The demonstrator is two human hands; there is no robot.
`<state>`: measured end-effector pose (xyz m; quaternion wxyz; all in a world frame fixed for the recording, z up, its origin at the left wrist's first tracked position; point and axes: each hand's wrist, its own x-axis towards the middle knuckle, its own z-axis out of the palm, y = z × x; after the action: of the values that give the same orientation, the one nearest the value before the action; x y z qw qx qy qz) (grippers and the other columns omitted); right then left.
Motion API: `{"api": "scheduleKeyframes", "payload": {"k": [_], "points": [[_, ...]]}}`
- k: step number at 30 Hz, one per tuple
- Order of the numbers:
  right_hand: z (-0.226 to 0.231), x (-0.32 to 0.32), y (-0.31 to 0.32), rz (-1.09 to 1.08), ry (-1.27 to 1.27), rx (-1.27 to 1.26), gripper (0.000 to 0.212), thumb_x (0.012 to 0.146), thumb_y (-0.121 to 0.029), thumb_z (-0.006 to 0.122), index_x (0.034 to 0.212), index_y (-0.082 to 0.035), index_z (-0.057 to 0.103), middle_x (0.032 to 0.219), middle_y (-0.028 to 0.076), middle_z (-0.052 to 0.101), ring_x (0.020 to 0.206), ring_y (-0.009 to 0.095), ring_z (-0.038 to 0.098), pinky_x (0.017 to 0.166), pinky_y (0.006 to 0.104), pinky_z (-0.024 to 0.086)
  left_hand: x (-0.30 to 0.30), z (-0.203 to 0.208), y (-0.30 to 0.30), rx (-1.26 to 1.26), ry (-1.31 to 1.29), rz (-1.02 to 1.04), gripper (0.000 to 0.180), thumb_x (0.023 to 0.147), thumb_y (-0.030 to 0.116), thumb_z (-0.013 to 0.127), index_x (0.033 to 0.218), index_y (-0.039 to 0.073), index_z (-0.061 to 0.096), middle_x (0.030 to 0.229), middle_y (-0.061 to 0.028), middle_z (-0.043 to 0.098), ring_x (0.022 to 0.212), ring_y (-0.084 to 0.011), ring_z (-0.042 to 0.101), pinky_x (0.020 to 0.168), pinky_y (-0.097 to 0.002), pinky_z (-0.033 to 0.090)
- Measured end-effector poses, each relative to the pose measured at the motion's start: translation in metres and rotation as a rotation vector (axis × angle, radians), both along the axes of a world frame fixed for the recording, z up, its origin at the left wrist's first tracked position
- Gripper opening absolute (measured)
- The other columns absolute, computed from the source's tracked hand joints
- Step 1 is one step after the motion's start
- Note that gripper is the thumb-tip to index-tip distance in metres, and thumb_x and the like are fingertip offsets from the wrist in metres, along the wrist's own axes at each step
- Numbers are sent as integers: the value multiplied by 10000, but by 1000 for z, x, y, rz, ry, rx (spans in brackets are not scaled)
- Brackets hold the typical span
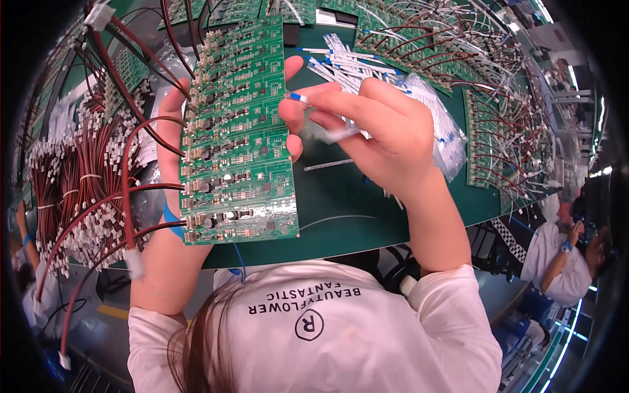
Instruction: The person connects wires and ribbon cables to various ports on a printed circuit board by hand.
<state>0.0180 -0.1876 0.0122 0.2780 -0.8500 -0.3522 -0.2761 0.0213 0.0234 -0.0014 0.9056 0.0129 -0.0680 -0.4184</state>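
My left hand [171, 118] holds a long green circuit board panel [242, 141] from beneath, its fingertips curling round the panel's right edge. Red and black wires [156, 187] run from white connectors along the left edge of the panel, and their loose ends hang at the left. Beside the right edge, my right hand [390, 131] pinches a small flat ribbon cable [298, 97] with a blue end. That blue end is close to the board's edge; whether it sits in a socket I cannot tell. A blue band [171, 219] circles my left wrist.
Loose white ribbon cables [341, 62] lie piled on the green table [341, 226] beyond my right hand, next to a clear plastic bag [449, 147]. Bundled red and black wires [85, 177] fill the left. More wired boards [488, 131] lie right and behind. Another person [557, 262] sits far right.
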Motion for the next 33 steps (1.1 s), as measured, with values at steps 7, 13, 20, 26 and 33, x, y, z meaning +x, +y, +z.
{"api": "scheduleKeyframes", "payload": {"k": [7,13,20,26,33], "points": [[21,-28,8,141,706,617,101,794,-87,701,854,-18,660,791,25,659,659,44,590,495,184,439,-3,-1,-3,36,-9,249,810,810,326,595,1398,-32,166,1485,-245,18,1039,-230,487,908,-416,443],[25,-33,14,252,1070,912,90,848,-44,632,893,30,607,768,20,626,673,24,542,597,153,422,-12,-4,-11,311,8,369,760,877,507,364,1335,-94,280,1388,-323,274,1335,-366,253,1050,-466,321],[19,-48,29,176,861,591,41,873,-29,586,855,-8,557,666,-60,498,541,-9,373,500,149,311,-13,-2,-11,360,120,268,741,877,523,360,1291,-92,345,1370,-310,318,1292,-361,336,1067,-490,281],[13,-55,36,233,674,390,28,847,35,591,870,35,574,791,35,577,689,76,519,608,185,414,-11,-10,-8,345,55,245,688,896,504,351,1194,-110,443,1303,-314,387,1048,-317,536,969,-455,398],[14,-57,39,259,540,247,61,800,35,645,837,50,599,873,120,608,705,149,578,743,270,492,-11,-9,-8,355,-125,292,639,912,482,317,1180,-79,462,1143,-286,514,923,-297,575,811,-404,499]]}}
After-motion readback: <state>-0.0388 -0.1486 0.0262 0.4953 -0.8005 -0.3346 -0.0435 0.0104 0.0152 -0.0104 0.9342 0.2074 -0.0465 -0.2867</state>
